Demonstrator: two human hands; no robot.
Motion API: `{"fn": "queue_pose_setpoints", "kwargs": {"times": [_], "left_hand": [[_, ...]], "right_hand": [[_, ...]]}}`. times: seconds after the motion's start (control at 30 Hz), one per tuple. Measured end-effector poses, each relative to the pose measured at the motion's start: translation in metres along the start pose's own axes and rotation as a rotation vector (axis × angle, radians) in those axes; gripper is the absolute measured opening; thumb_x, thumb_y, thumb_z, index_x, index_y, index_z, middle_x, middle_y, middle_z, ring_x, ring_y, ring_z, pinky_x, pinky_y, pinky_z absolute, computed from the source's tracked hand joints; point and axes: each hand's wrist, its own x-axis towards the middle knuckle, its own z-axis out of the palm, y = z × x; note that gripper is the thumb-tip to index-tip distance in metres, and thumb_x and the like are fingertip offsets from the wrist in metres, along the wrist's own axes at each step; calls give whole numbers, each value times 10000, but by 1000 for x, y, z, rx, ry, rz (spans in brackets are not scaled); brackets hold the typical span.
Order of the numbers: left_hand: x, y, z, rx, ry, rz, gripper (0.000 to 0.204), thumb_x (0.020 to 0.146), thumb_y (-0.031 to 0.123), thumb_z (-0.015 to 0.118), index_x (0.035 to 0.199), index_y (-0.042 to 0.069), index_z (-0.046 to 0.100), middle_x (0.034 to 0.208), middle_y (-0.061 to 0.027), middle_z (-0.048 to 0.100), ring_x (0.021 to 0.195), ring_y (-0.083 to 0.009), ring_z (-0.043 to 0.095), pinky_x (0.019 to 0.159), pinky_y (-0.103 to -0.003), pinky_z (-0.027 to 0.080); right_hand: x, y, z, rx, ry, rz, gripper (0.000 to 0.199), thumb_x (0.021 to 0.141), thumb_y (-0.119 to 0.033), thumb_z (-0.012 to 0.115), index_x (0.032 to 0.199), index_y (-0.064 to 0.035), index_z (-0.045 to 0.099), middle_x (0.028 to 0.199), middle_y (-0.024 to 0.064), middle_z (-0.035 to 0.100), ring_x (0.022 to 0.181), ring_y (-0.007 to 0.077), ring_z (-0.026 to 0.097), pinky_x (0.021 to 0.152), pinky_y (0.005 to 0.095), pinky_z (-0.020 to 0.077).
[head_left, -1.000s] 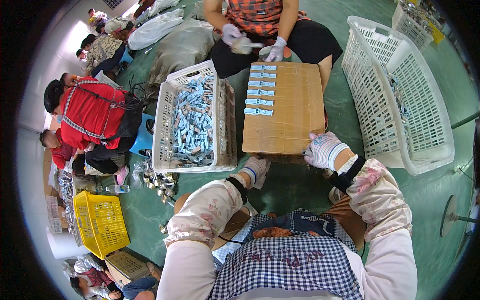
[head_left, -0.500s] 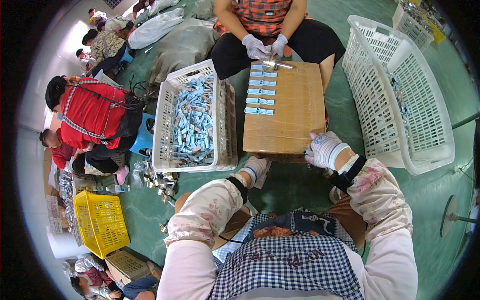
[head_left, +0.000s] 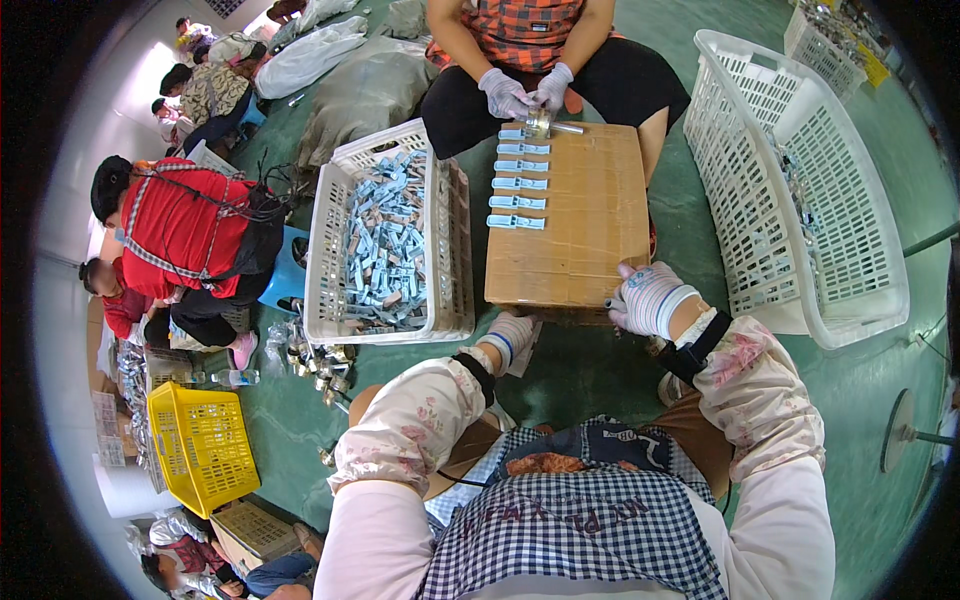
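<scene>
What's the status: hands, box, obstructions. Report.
Right hand at cardboard box, near right corner; left hand, near left; grips unclear. Six blue clips atop. Co-worker's hands, metal part, far edge.

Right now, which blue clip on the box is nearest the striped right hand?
The bottom clip in the column on the box; the other five clips lie above it, farther from the right hand.

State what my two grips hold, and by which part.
Right grip: the box, by its near right corner. Left grip: cannot be told; it is low by the box's near left corner, its fingertips hidden.
</scene>
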Motion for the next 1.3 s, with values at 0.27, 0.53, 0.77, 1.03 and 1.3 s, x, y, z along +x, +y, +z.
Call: {"fn": "queue_pose_setpoints", "kwargs": {"times": [0.27, 0.53, 0.77, 1.03, 1.3], "left_hand": [[-37, 44, -10, 57, -76, 63, 402, 947, 293, 568, 1276, 62, 562, 1161, -131, 661, 1014, -285, 612, 899, -357, 468], [-35, 49, -10, 47, -97, 8, 431, 960, 303, 537, 1328, 80, 517, 1284, -123, 600, 1131, -277, 565, 965, -338, 443], [-24, 36, -4, -249, -105, -15, 428, 940, 219, 585, 1325, 49, 505, 1305, -95, 592, 1127, -235, 563, 979, -327, 433], [-40, 57, -10, -45, -126, 12, 484, 955, 323, 533, 1360, 64, 474, 1323, -111, 577, 1194, -271, 529, 1011, -332, 410], [39, -32, 4, 474, -74, 361, 461, 959, 286, 454, 1376, 92, 468, 1345, -79, 571, 1224, -319, 507, 1090, -378, 374]], "right_hand": [[-5, 3, -4, -23, -26, 32, 531, 916, -504, 478, 1119, -63, 692, 1295, 200, 577, 1106, 288, 619, 935, 437, 451], [-3, 6, 0, -17, -33, 29, 555, 921, -504, 474, 1145, -38, 676, 1322, 214, 556, 1127, 286, 611, 951, 425, 451], [0, 6, 1, -17, -38, 27, 538, 920, -495, 484, 1136, -45, 684, 1300, 205, 569, 1115, 284, 612, 937, 436, 451], [1, 10, 5, 4, -32, 23, 525, 912, -496, 493, 1096, -51, 702, 1268, 193, 589, 1115, 293, 608, 939, 439, 443], [2, 6, 5, 17, -4, 23, 538, 903, -491, 509, 1103, -27, 696, 1270, 198, 585, 1124, 297, 603, 947, 431, 437]]}}
